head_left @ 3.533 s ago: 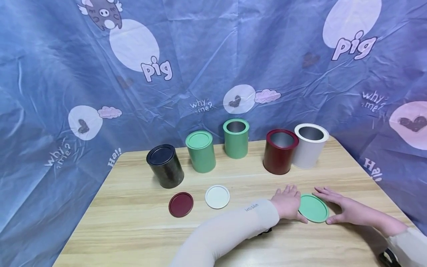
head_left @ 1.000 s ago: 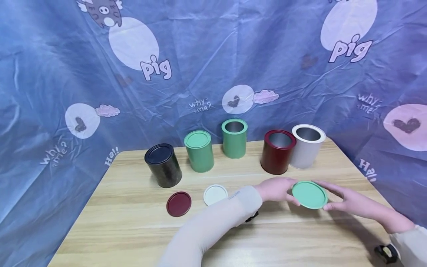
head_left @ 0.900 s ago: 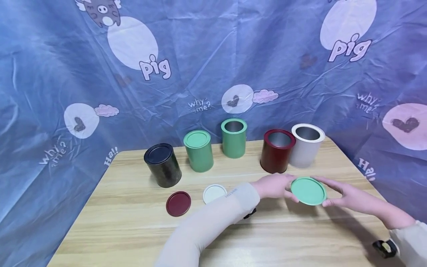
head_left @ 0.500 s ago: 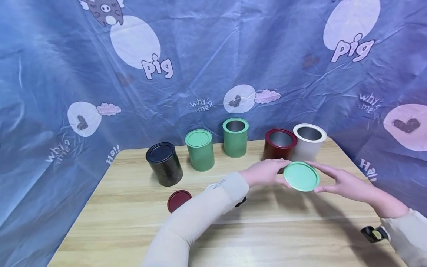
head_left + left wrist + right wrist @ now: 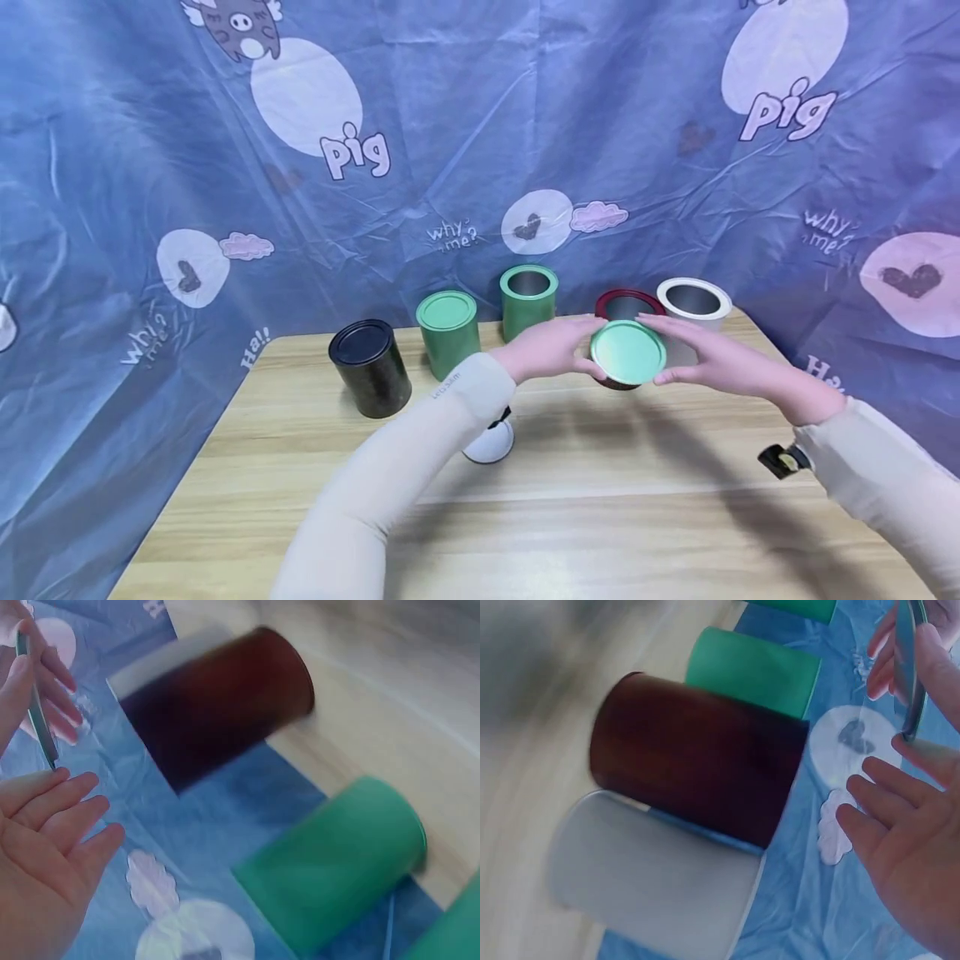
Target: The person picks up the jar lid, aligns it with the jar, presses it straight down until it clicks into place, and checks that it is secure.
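My left hand [image 5: 551,348] and right hand [image 5: 720,354] pinch a round green lid [image 5: 628,352] by opposite edges, thumbs nearer and fingertips on the far side. The lid is raised off the table, in front of an open dark red can [image 5: 697,761] and overlapping its view from the head. Right of that can stands an open white can [image 5: 693,315]. To its left is an open green can [image 5: 528,315]. In both wrist views the lid appears edge-on, between thumb and index finger, with the other fingers loosely spread.
A green can with its lid on [image 5: 450,342] and a lidded black can [image 5: 371,375] stand at the left. A white lid [image 5: 489,443] lies on the wooden table [image 5: 570,533], partly covered by the left arm. Patterned blue cloth [image 5: 435,100] hangs behind.
Both hands have picked the green lid up from the table and carried it away from me and leftward, to the dark red can. The left sleeve now hides the red lid.
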{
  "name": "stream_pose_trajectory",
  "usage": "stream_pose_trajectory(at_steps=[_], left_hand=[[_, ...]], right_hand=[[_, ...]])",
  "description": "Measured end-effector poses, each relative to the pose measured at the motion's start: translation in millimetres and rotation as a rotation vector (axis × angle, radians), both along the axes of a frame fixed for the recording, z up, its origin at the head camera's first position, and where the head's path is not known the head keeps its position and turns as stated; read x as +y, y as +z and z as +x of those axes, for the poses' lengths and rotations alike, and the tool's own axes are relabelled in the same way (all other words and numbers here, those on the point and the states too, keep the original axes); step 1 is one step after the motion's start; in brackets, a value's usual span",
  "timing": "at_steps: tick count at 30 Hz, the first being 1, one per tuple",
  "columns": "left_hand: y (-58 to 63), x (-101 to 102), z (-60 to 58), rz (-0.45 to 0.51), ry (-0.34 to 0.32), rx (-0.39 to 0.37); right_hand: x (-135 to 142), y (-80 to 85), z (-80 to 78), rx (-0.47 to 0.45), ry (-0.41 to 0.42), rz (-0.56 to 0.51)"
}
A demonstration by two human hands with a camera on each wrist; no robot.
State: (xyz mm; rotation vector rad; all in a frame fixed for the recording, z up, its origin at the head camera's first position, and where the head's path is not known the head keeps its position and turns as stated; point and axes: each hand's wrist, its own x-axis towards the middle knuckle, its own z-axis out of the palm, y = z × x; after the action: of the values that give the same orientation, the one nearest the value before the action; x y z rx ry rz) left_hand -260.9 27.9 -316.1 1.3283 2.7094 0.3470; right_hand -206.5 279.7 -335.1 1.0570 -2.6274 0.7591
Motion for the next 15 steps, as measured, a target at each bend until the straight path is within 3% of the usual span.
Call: stream_pose_trajectory(at_steps=[10,15], left_hand=[[10.9,-34,-23.8,0.034,0.092,-0.054],[17.0,-46,-37.2,0.064,0.129,-0.059]], right_hand=[[-36,29.3,-36.7,-0.219,0.004,0.056],[-45,35.9,-61.3,-0.243,0.021,0.084]])
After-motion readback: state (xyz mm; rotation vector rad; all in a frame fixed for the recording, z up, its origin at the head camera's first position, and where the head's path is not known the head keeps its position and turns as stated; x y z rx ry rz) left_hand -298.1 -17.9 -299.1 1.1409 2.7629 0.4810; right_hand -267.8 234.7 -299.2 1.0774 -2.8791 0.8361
